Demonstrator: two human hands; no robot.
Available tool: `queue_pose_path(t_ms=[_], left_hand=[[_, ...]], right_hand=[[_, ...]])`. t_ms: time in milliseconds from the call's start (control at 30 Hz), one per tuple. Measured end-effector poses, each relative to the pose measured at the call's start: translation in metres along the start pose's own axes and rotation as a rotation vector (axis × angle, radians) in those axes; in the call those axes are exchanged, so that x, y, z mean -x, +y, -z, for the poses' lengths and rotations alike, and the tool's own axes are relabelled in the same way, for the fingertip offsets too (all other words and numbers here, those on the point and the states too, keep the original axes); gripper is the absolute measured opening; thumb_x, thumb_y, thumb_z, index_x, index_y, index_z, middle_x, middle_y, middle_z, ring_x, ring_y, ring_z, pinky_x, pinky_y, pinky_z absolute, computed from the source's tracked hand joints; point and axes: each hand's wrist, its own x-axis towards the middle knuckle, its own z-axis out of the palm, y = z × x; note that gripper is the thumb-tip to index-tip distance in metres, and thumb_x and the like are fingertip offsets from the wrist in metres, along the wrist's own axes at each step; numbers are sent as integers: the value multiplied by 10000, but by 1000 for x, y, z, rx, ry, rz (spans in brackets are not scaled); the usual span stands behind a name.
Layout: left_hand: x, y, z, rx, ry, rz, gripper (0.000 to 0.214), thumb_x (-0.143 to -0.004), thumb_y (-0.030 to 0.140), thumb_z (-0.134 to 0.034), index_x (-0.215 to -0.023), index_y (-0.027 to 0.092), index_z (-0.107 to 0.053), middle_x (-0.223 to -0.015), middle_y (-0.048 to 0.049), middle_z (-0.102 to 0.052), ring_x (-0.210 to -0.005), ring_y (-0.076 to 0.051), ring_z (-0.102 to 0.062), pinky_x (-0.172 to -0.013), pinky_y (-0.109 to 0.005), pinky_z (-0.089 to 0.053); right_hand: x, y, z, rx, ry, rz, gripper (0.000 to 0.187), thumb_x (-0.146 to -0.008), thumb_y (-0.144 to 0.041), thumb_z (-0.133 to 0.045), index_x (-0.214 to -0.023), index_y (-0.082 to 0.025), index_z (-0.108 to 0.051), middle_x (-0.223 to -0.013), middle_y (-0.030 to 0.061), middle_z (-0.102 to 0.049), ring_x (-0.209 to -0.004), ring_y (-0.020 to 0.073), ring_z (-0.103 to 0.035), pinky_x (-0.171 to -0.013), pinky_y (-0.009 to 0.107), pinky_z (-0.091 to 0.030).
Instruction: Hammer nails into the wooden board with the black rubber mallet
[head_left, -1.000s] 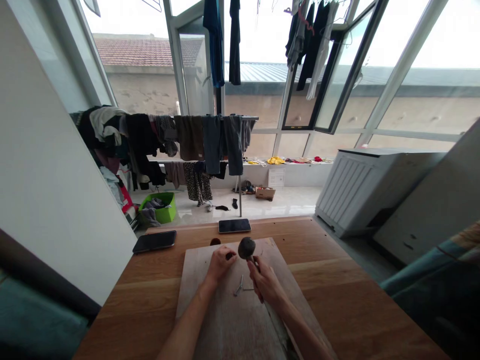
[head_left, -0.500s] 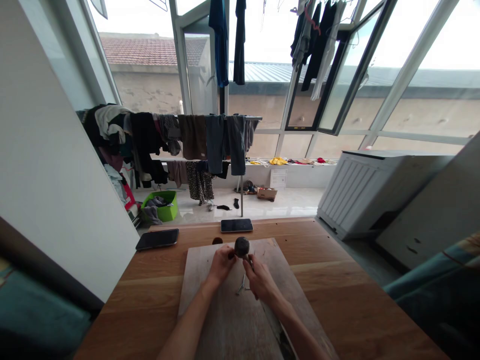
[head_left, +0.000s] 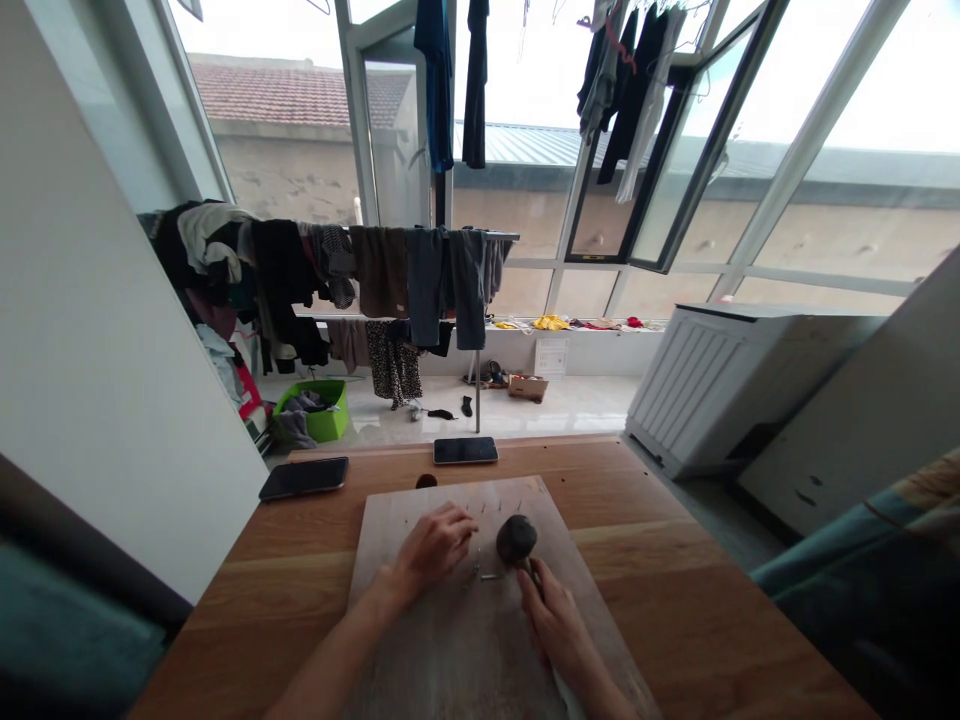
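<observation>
Here your right hand (head_left: 553,622) is wrapped around the handle of a dark, round-headed mallet (head_left: 516,538), whose head sits low over the pale grey wooden board (head_left: 457,650), whether touching it or just above it cannot be told. Your left hand (head_left: 435,545) lies just beside the head, fingers curled down toward a thin metal nail (head_left: 477,530) that stands in the board; the fingertips look pinched loosely near it, but whether they actually grip it is too small to tell. A few loose metal nails (head_left: 486,575) lie flat on the board between your two hands.

As far as the work shows, several small nails (head_left: 501,503) already stand in a scattered row near the board's far edge, so part of the nailing looks done, while the loose ones suggest more remain, and the one by your left hand does not look fully driven.

The board rests on a warm brown wooden surface (head_left: 675,600). Past its far edge lie a small dark round thing (head_left: 426,481), a black phone (head_left: 465,450) and, further left, a second black phone (head_left: 302,477), both with dark screens. Beyond the surface stand a rack of hanging clothes (head_left: 390,280), a green basket (head_left: 319,410) on the floor and a white slatted cabinet (head_left: 720,370). No brand, label or writing can be read anywhere.
</observation>
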Motion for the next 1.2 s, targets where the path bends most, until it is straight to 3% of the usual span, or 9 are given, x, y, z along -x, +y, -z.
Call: queue_pose_path(t_ms=[67,133,300,467,567,700,867,1000,1200], left_hand=[[5,9,3,-78,-118,-197,277,-915,86,-495,-1095,226,-653,-1118,-68,-684,-1088,-197,-603,-941,-323,-489],[8,14,2,-133,-180,-298,254,-947,115,-475,-1109,222,-639,-1122,-76,-686,-1112,-198,-602,-931,-316,-498],[8,18,-5,-306,-255,-369,203,-966,125,-441,-997,186,-632,-898,-79,-687,-912,-195,-645,-773,-286,-522],[2,23,-3,-452,-253,-479,235,-953,88,-413,-866,160,-620,-764,-75,-634,-749,-204,-614,-655,-304,-498],[4,19,-1,-339,-216,-350,200,-942,112,-457,-946,185,-644,-805,-65,-639,-788,-199,-619,-717,-303,-506],[10,3,0,-80,17,96,272,-889,110,-497,-1077,231,-653,-951,-52,-680,-893,-191,-642,-831,-314,-514],[7,-17,4,204,281,480,137,-854,226,-543,-889,209,-675,-857,-28,-721,-801,-182,-679,-762,-286,-530],[4,-25,3,281,304,553,152,-829,304,-571,-825,211,-692,-810,-22,-734,-793,-189,-690,-766,-283,-529],[5,-30,-4,232,255,481,144,-811,266,-608,-844,204,-735,-865,-54,-729,-828,-206,-662,-803,-317,-511]], right_hand=[[0,4,-2,16,20,5,423,-888,-580,-409,-962,-220,-619,-531,0,-581,-456,196,-582,-445,273,-422],[-2,6,-2,15,26,10,427,-888,-580,-420,-966,-218,-632,-547,9,-595,-480,203,-591,-463,277,-428],[-3,6,-3,5,40,13,464,-887,-581,-410,-1011,-197,-639,-531,0,-587,-476,211,-582,-467,287,-422],[-2,7,-4,-4,56,5,466,-872,-594,-435,-1021,-208,-647,-535,8,-602,-478,221,-591,-452,290,-422],[-2,8,-3,-20,33,-27,454,-871,-605,-444,-1029,-230,-645,-543,6,-612,-435,208,-570,-411,282,-404],[-1,6,-2,-32,4,-38,461,-872,-612,-447,-1042,-230,-640,-524,-6,-594,-395,188,-544,-395,271,-392],[-1,5,-4,-38,-6,-53,544,-881,-618,-401,-1140,-188,-610,-485,-21,-558,-384,192,-538,-393,273,-391],[-1,6,-4,-42,17,-42,515,-874,-604,-428,-1111,-194,-630,-484,-14,-573,-400,201,-553,-403,276,-401],[0,3,-2,-36,17,-46,530,-868,-622,-408,-1099,-193,-616,-501,-20,-561,-405,192,-549,-414,273,-410]])
